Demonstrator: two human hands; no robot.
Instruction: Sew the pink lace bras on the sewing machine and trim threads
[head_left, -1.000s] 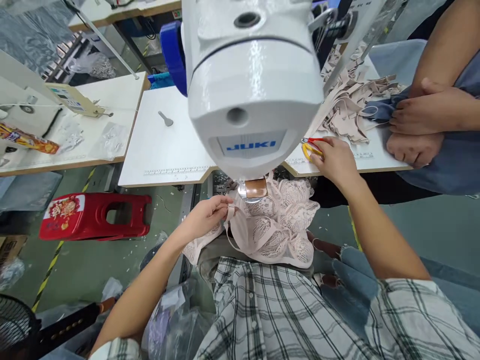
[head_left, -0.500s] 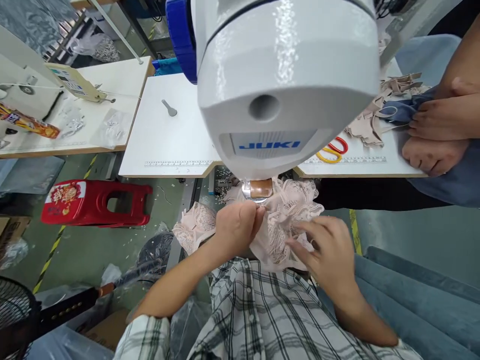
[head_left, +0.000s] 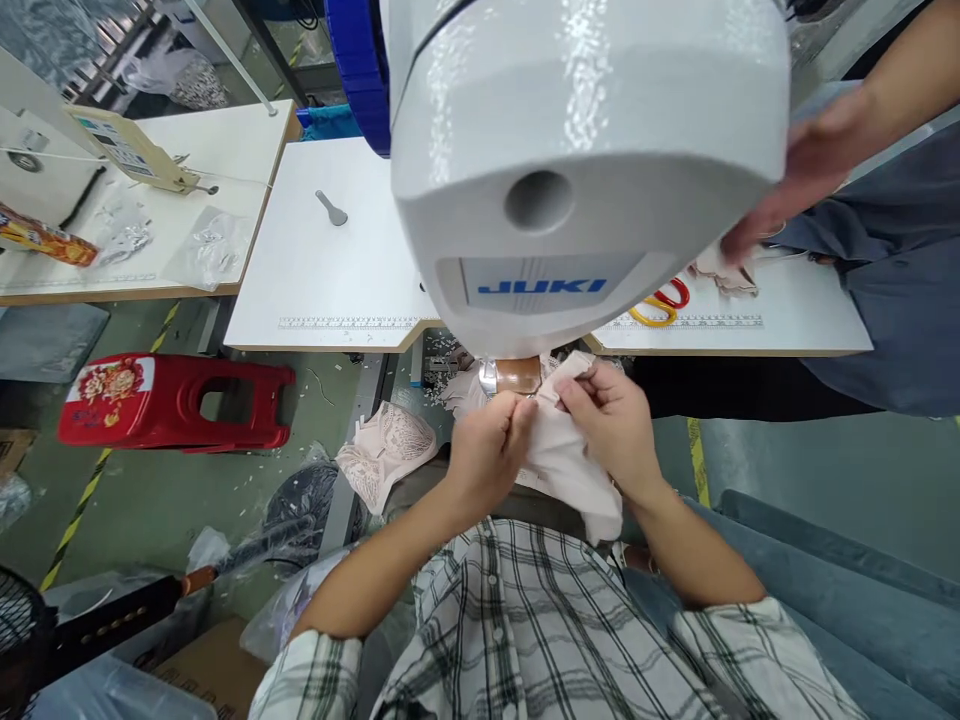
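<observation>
A pale pink lace garment (head_left: 566,465) lies under the head of a white JUKI sewing machine (head_left: 570,170). My left hand (head_left: 484,450) pinches its edge just below the metal presser foot (head_left: 514,377). On the garment's right side my right hand (head_left: 611,420) grips the fabric, fingers closed. Both hands sit close together in front of my plaid shirt. Another part of the lace (head_left: 386,450) hangs off to the left.
Red and yellow scissors (head_left: 660,305) lie on the white table (head_left: 330,280) to the right of the machine. Another person's hand (head_left: 780,190) reaches over fabric pieces there. A red stool (head_left: 172,400) lies on the floor at left, beside a second table (head_left: 150,230).
My right hand left the scissors on the table and came down onto the garment beside my left hand. The other person's hands moved from resting on the table edge to reaching across.
</observation>
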